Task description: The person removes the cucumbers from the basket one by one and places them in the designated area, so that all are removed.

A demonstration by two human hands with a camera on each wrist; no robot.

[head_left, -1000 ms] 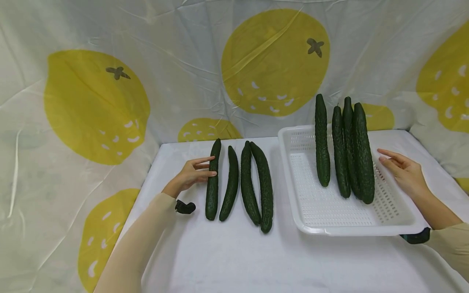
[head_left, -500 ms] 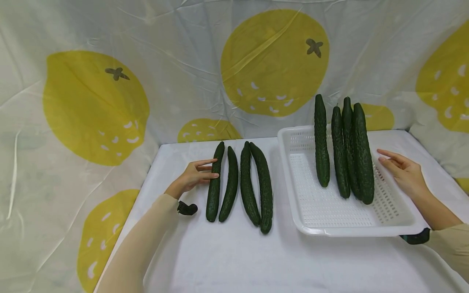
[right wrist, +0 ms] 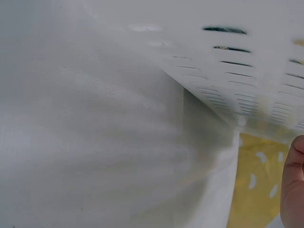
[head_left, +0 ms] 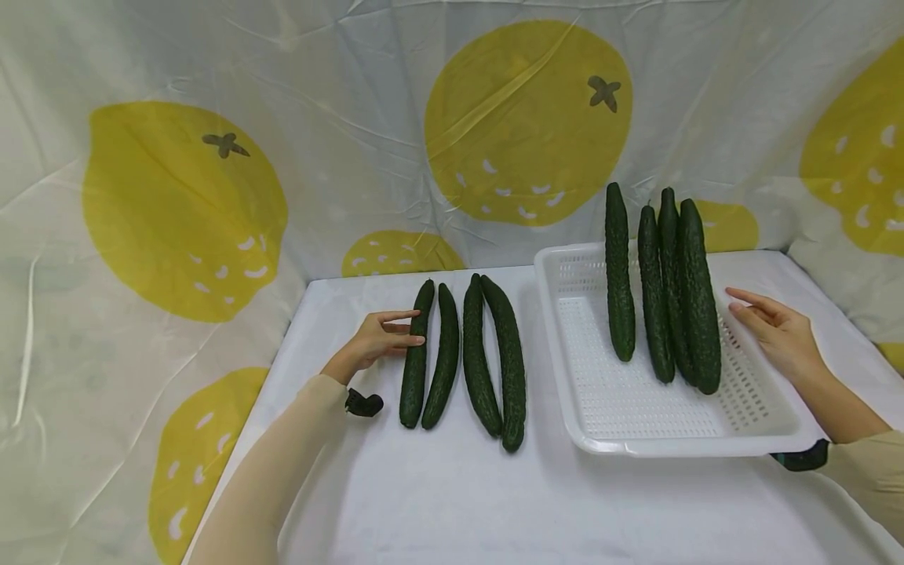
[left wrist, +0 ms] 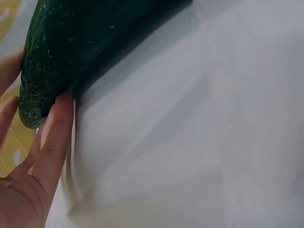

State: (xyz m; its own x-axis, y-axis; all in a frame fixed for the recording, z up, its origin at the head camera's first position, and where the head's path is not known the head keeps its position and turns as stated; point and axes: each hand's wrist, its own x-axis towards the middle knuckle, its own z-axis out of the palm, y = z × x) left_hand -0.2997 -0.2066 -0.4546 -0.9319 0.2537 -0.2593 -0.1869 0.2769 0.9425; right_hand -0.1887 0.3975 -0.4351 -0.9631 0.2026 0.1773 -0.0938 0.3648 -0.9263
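Observation:
My left hand holds the leftmost dark green cucumber of a row on the white cloth, its index finger and thumb lying across it. The left wrist view shows fingers on either side of the cucumber's end. To its right lie a slightly curved cucumber and a pair whose near ends meet. My right hand hovers beside the right wall of a white plastic basket, fingers extended and holding nothing. In the right wrist view, part of that hand appears under the basket's slotted wall.
Several cucumbers stand side by side in the basket, leaning against its back rim. A white cloth covers the table. Behind it hangs a lemon-print curtain.
My left hand has shifted slightly right with the leftmost cucumber, closing its gap to the neighbouring one; its far end now sits a little lower. The right hand and basket have stayed put.

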